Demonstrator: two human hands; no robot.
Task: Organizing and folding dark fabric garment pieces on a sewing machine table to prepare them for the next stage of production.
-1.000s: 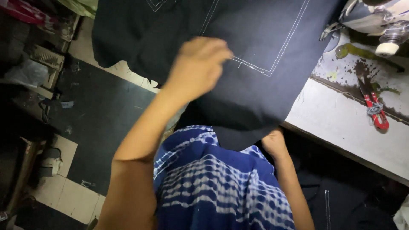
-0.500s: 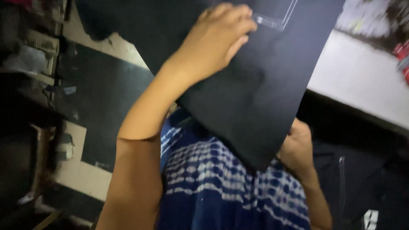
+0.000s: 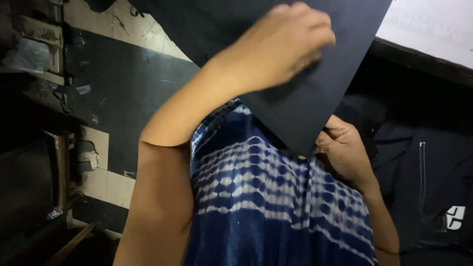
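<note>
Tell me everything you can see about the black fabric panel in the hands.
The black fabric panel looks like plain, matte dark cloth with straight cut edges, tapering to a corner that points down toward the lap. It hangs off the white table edge. The left hand lies on its upper face, blurred; the right hand pinches its lower corner. No stitching shows on it.
</note>
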